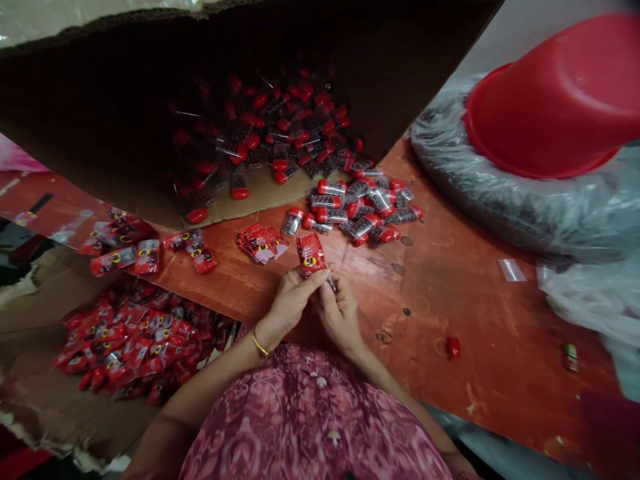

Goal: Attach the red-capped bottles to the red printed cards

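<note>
Clock directions taken from the hands. Item in work: red printed packet, glossy, flat-looking, with pale swirl lines near its top edge and a yellow-and-black motif lower down. It stands roughly upright at 12 o'clock, above the table; its lower end is covered by fingers.

Left hand: thumb laid over fingers, pinching the packet's lower end. Forearm enters from between 7 and 8 o'clock; gold bangle at the wrist. Right hand: fingers curled, thumb up, pinching a small dark item at the packet's base; mostly hidden, identity unclear. Forearm enters from 5 o'clock. Fingertips of both hands nearly meet.

Surroundings: fanned stack of matching packets between 10 and 11 o'clock; loose clear containers with red caps at 1 o'clock, just outside a tilted cardboard box holding more. Torn carton of filled red packets between 8 and 9 o'clock.
</note>
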Demonstrator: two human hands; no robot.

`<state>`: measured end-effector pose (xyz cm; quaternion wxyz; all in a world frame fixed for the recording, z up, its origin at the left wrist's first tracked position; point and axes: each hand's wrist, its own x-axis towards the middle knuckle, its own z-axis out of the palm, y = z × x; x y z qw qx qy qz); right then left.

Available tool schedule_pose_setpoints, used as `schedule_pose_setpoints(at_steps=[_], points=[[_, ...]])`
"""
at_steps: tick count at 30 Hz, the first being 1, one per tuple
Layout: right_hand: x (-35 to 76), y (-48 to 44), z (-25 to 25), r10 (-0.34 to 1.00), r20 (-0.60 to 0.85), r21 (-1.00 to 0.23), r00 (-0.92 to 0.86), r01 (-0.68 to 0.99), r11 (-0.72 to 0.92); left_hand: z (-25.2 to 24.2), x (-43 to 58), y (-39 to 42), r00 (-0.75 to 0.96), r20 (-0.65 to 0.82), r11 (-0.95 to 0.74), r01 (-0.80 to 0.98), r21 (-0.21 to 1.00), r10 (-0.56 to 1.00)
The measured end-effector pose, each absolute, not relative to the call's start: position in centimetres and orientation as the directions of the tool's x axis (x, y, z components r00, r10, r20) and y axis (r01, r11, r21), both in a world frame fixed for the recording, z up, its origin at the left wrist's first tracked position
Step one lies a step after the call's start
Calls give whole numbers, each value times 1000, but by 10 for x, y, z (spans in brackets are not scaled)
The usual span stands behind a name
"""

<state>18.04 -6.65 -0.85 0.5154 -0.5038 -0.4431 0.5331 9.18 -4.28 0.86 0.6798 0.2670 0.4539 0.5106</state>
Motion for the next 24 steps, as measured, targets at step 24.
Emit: schedule_pose_setpoints(at_steps=[24], points=[[184, -57, -7, 994, -30, -999, -107, -22, -33, -1, 81, -37, 1, -297, 266, -449, 853, 955]])
